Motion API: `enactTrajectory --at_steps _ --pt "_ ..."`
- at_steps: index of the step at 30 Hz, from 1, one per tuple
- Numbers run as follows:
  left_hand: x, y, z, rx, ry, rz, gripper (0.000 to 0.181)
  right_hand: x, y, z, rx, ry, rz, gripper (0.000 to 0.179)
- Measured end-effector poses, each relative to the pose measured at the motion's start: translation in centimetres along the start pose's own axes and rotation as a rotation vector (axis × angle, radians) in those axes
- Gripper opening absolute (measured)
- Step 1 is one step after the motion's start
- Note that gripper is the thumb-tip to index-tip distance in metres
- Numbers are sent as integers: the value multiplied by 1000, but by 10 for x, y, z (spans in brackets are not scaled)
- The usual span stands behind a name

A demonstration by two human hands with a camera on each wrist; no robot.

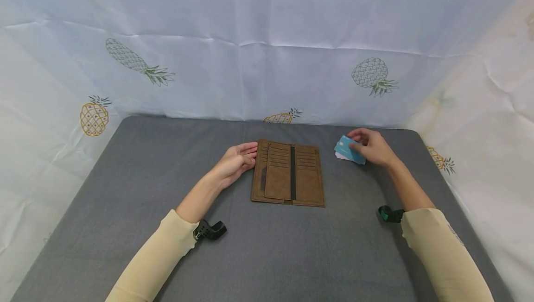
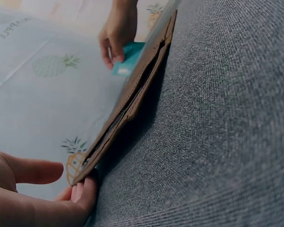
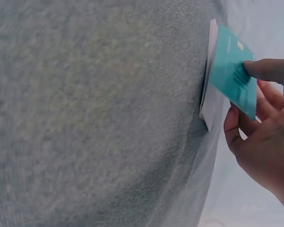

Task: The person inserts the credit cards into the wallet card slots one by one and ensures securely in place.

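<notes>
A brown wallet point(image 1: 306, 179) lies opened out on the grey table, with card slots and a dark strip showing. My left hand point(image 1: 235, 163) touches its left edge; in the left wrist view the fingertips point(image 2: 87, 191) are at the wallet's lower edge, and the thumb point(image 2: 40, 171) stands apart from it. To the right of the wallet, my right hand point(image 1: 372, 147) pinches a teal bank card point(image 3: 229, 61) between thumb and fingers. Beneath that card, a stack of pale cards point(image 3: 209, 106) rests on the table, the teal one tilted up from it.
The grey table point(image 1: 267, 255) is backed by a white cloth point(image 1: 208, 79) printed with pineapples, which also hangs at both sides. Black wrist straps with devices, one on the left arm point(image 1: 210, 230) and one on the right arm point(image 1: 390, 214), stick out inward over the table.
</notes>
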State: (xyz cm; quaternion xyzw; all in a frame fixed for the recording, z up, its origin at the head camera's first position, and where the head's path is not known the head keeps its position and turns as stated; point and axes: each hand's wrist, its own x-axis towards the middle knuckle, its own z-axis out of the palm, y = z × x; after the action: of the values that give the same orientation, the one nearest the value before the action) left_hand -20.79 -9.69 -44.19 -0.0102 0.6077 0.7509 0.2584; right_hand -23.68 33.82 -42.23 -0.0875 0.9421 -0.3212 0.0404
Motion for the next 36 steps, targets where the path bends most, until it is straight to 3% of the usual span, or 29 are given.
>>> enactTrajectory --at_steps 6,13,22,27,36 --pt "1 0 -2 -5 -12 -17 76 2 -12 1 118 -21 15 42" --pt "2 0 -2 -5 -13 -20 77 6 -29 7 172 5 17 45" --pt "1 -1 -1 -2 -17 -20 78 6 -46 24 311 87 48 43" --pt "1 -2 -1 -7 -16 -19 77 8 -55 35 406 98 79 43" --pt "1 -2 0 5 -14 -18 77 12 -61 51 478 92 115 44"
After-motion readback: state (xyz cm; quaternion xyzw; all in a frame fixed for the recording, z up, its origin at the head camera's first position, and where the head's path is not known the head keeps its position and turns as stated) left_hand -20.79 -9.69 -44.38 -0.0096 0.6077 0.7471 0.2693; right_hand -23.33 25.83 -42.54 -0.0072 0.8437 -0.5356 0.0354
